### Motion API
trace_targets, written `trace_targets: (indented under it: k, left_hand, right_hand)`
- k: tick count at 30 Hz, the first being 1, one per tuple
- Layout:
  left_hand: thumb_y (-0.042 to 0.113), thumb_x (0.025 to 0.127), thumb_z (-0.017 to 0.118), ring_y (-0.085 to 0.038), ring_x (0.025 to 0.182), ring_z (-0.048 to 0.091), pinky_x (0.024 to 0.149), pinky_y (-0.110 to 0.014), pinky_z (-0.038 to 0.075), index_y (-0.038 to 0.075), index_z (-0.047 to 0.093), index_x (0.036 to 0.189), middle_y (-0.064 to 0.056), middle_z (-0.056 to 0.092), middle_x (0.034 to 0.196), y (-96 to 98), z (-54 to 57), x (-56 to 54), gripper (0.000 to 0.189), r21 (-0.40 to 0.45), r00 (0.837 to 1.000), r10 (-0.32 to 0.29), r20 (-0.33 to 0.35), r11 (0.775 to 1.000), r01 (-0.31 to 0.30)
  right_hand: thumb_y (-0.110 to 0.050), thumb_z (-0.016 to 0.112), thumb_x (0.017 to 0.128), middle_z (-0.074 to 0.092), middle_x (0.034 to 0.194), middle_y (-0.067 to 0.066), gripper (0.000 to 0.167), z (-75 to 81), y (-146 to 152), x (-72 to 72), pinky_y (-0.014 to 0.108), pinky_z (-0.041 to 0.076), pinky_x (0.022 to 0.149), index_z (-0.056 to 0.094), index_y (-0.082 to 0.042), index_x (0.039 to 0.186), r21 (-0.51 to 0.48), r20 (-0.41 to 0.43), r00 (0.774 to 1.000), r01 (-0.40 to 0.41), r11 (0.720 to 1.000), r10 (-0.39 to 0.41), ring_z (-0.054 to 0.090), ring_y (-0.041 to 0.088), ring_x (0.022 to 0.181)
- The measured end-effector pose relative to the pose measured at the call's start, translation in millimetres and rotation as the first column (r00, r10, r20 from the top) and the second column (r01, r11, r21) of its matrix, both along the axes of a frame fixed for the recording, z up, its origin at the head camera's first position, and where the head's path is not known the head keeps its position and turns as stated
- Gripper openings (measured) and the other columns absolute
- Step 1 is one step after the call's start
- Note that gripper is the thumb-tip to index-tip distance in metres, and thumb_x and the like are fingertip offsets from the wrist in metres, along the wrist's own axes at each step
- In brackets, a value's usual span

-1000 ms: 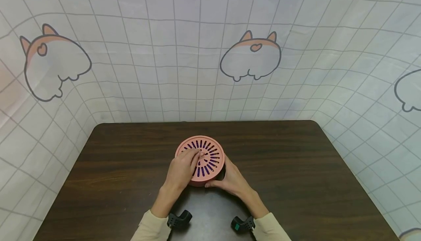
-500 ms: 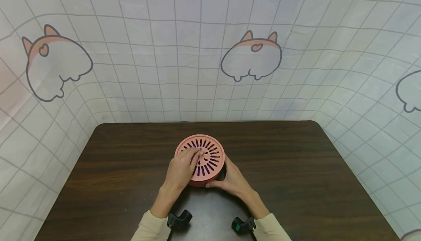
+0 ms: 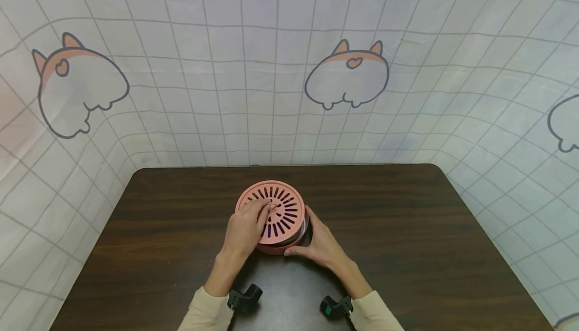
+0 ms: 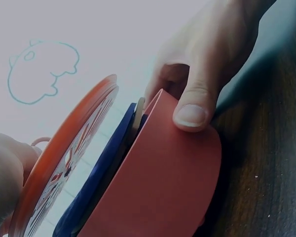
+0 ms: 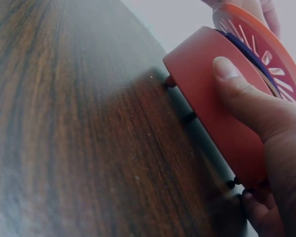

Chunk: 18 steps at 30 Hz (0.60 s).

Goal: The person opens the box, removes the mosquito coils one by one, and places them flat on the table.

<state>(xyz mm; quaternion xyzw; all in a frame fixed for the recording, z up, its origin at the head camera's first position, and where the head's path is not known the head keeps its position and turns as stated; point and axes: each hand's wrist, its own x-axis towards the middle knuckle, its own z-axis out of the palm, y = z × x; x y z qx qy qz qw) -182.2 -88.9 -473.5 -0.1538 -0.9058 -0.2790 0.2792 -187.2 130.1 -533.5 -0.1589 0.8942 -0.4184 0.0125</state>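
Dark wood-grain table [image 3: 420, 240] before a pale grid-patterned backdrop [image 3: 253, 105] with cartoon animals [image 3: 347, 81].

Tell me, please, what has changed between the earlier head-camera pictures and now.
The left hand has raised the round, pink, slotted lid off the pink, cylindrical base and slightly to the left, opening a gap between them. Nothing was let go: the right hand still grips the base, which has hardly moved.
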Motion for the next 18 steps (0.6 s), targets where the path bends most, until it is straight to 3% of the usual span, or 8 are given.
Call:
trace_targets:
  k: [18]
  left_hand:
    - [0.015, 0.094, 0.07, -0.028, 0.098, 0.074, 0.085, -0.044, 0.059, 0.004, 0.075, 0.109, -0.012, 0.077, 0.105, -12.5, 2.3, -2.3, 0.019, 0.024, 0.999, 0.03, -0.019, 0.999, -0.03]
  right_hand:
    - [-0.058, 0.09, 0.063, 0.036, 0.161, 0.011, 0.127, -0.9, 1, -0.5, 0.057, 0.037, 0.115, 0.022, -0.012, 0.16, -0.014, -0.012, 1.0, -0.015, 1.0, 0.015, 0.04, 0.032, 0.146]
